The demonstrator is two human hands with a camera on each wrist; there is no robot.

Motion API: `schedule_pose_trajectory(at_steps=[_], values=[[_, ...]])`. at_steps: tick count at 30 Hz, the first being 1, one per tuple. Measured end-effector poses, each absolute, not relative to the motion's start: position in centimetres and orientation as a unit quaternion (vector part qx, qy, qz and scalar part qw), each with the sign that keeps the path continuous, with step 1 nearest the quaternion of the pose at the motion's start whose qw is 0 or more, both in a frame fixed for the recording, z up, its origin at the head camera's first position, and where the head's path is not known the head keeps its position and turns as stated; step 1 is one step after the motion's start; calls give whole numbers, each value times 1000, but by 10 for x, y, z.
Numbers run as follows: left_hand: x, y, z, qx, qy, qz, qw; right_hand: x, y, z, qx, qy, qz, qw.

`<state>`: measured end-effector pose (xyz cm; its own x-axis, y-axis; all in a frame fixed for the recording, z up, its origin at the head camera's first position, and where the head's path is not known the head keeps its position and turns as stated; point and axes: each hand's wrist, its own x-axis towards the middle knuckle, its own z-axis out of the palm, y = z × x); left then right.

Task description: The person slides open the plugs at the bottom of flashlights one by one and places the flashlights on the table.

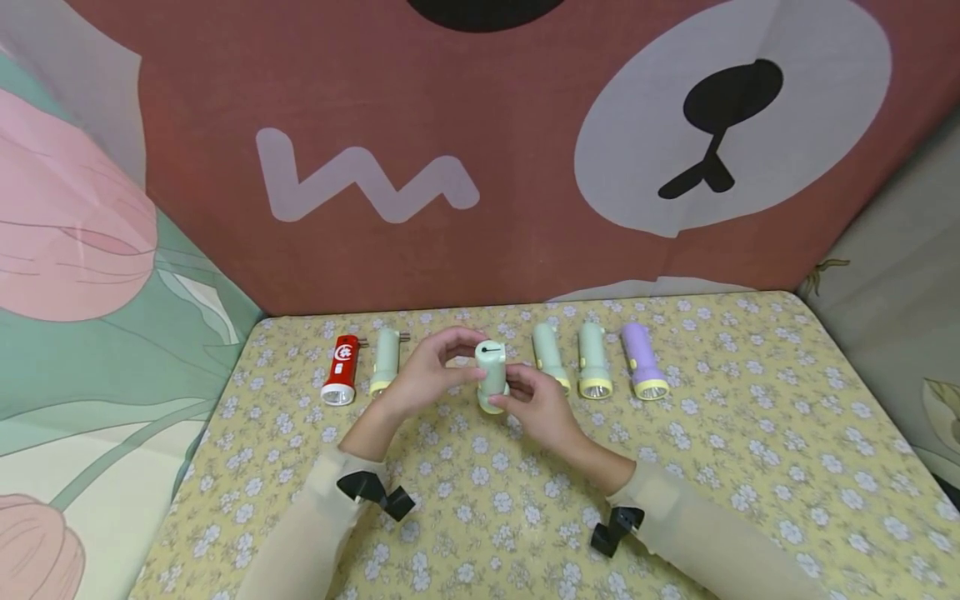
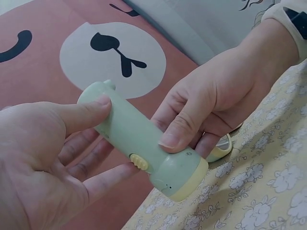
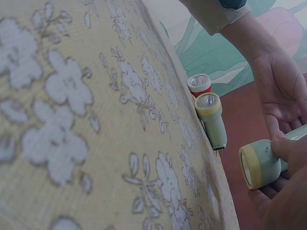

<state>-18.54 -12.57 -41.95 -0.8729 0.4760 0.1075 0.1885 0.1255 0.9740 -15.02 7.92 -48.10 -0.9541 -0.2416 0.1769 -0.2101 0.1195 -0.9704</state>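
Flashlight (image 1: 492, 373) (green) in 2 hands (image 1: 426, 373) (image 1: 543, 408)

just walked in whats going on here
A person's left hand grips the tail end and right hand the lamp end of a pale green cylindrical flashlight with a yellow rim. On the yellow floral tablecloth, a red-and-white flashlight and another pale green one lie to the left, prongs out. Two more pale green flashlights and a purple, yellow-rimmed one lie to the right.
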Motion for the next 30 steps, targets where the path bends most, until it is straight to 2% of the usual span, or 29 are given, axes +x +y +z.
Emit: schedule_pose_trajectory(at_steps=[9, 15, 30], values=[[-183, -124, -415, 229, 747, 612, 123, -151, 80, -484, -145, 739, -658, 12], [-180, -120, -409, 175, 729, 645, 147, -150, 80, -482, -146, 741, -656, 10], [-178, -113, -403, 111, 714, 675, 148, -150, 80, -484, -158, 744, -649, -10]])
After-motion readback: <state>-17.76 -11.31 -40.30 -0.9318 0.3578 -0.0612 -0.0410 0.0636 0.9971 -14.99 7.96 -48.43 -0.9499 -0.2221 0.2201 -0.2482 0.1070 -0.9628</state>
